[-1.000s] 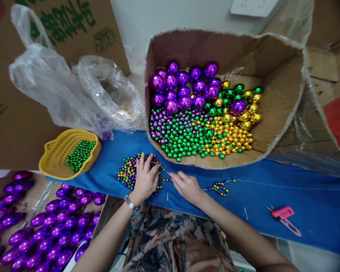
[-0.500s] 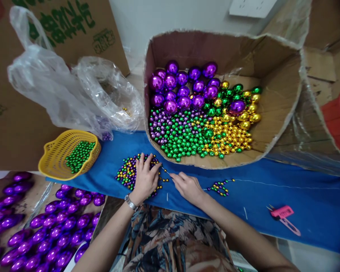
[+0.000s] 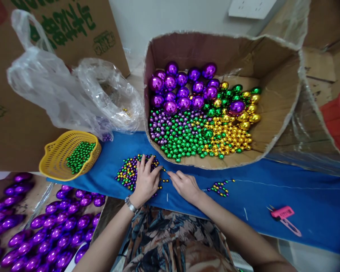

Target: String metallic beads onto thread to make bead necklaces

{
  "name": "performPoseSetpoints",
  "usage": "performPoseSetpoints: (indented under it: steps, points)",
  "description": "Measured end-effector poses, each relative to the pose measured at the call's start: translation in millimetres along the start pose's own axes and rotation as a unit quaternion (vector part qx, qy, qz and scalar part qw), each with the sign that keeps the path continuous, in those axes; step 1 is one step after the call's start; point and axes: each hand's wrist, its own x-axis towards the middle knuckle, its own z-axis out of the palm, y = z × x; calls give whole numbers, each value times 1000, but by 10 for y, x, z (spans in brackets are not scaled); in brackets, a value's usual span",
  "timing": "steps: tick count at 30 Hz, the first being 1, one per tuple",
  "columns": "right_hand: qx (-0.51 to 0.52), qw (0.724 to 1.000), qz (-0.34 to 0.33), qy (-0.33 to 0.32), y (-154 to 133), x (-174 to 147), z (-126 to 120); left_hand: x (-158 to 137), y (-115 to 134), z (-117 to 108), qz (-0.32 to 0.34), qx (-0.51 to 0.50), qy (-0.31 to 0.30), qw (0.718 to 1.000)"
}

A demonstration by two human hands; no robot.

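Observation:
My left hand [image 3: 145,177] lies with spread fingers over a pile of small purple, green and gold beads [image 3: 126,172] on the blue cloth. My right hand [image 3: 185,186] pinches a thin needle [image 3: 166,171], whose tip points at my left thumb and forefinger. A gold bead [image 3: 164,170] shows at the needle, close to my right fingertips. A few loose gold beads [image 3: 163,181] lie between the hands. Beyond my right wrist, a short strung length of beads [image 3: 219,188] rests on the cloth, with a pale thread [image 3: 274,184] running off to the right.
Behind the hands stands a cut-open cardboard box [image 3: 277,113] holding larger purple, green and gold balls. A yellow basket [image 3: 51,164] with green beads is at left, near plastic bags [image 3: 51,83]. Pink snips [image 3: 285,217] lie at right; purple balls [image 3: 55,230] fill the lower left.
My right hand has shifted slightly left, closer to my left hand, and less of the needle shows between them. The left hand has barely moved.

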Motion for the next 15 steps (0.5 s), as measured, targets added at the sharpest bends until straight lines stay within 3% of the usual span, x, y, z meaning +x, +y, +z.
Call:
performPoseSetpoints:
  steps: [8, 15]
  points:
    - [36, 999, 12, 26, 58, 132, 19, 34, -89, -49, -42, 11, 43, 998]
    - [16, 1000, -9, 14, 74, 234, 8, 129, -153, -23, -54, 41, 19, 998]
